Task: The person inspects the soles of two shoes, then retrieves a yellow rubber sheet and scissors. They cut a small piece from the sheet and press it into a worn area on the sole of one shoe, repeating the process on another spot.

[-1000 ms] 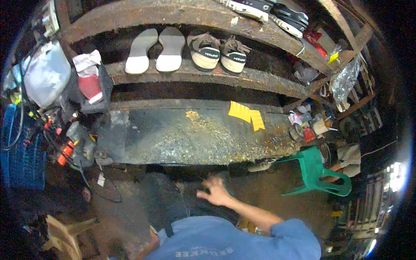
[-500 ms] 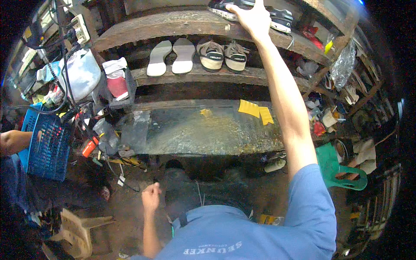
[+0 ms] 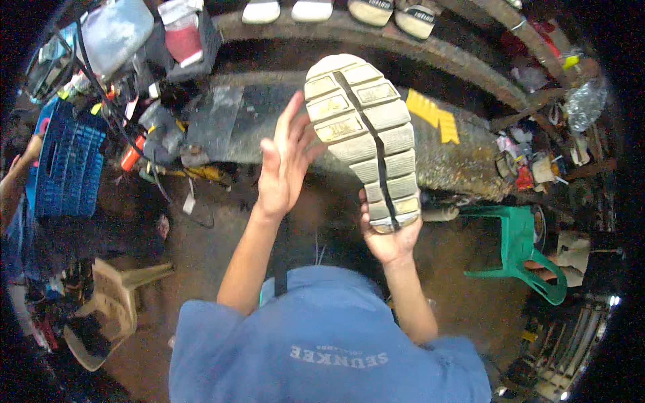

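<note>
A shoe [image 3: 366, 144] is held up in front of me, its pale, blocky sole turned toward the view and a dark groove running lengthwise along it. My right hand [image 3: 392, 236] grips it at the heel end, fingers around the edge. Beside the shoe's wider toe end is my left hand [image 3: 283, 166], open, with fingers stretched upward and thumb apart. Its fingertips come close to the sole's edge; whether they touch it I cannot tell. The shoe's upper is hidden behind the sole.
Behind the shoe stands a dark workbench [image 3: 252, 121] with yellow pieces [image 3: 430, 114] on it. A shelf above bears two white-ended soles [image 3: 312, 11] and a pair of sneakers [image 3: 414, 21]. At left another person's hand [image 3: 32, 149] is at a blue crate [image 3: 70, 164]. A green stool [image 3: 517, 235] stands right.
My right hand has come down from the upper shelf with a shoe. My left hand has risen from beside my lap and spread its fingers. The view has tilted lower.
</note>
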A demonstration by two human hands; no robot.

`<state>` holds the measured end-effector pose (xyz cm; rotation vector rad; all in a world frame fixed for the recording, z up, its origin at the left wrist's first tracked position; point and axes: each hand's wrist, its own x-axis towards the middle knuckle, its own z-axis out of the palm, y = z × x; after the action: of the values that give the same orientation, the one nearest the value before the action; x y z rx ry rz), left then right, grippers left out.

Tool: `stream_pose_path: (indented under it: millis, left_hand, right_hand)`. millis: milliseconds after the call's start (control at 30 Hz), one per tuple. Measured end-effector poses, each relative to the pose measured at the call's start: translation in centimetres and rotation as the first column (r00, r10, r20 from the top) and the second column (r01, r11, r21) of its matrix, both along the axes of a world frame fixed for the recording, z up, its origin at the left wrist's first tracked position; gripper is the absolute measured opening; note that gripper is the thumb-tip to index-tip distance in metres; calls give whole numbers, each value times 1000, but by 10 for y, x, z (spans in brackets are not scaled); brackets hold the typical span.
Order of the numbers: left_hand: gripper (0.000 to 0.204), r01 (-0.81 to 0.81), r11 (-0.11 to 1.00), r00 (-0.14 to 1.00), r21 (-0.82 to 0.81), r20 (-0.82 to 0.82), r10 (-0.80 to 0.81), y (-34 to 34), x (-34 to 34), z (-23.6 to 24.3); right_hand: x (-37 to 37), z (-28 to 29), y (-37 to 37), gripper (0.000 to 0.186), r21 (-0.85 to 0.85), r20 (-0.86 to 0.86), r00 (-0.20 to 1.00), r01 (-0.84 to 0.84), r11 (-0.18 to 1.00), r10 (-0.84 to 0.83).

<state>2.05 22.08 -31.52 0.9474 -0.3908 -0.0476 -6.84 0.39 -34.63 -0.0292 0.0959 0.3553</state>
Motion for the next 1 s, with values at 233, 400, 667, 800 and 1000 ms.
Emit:
stream_pose_path:
  millis: [233, 400, 667, 800, 1000]
  left_hand:
    - [88, -67, 969, 986, -238, -164, 28, -30, -15, -45]
    - [64, -78, 948, 928, -307, -370, -43, -25, -21, -59]
    - [61, -176, 962, 896, -210, -439, 68, -6, -16, -70]
    - [57, -75, 915, 893, -396, -435, -115, -7, -17, -80]
    - [53, -168, 952, 854, -254, -520, 12, -9, -20, -94]
  right_hand:
    - [-37, -34, 32, 78, 288, -264, 947, -106, 952, 185]
    - [-27, -24, 44, 86, 31, -118, 939, -321, 947, 322]
    - [-11, -29, 25, 52, -849, -103, 981, -173, 499, 165]
    - [-5, -27, 4, 24, -985, -29, 998, -19, 171, -56]
    - [-2, -26, -3, 10, -989, 130, 983, 138, 60, -127]
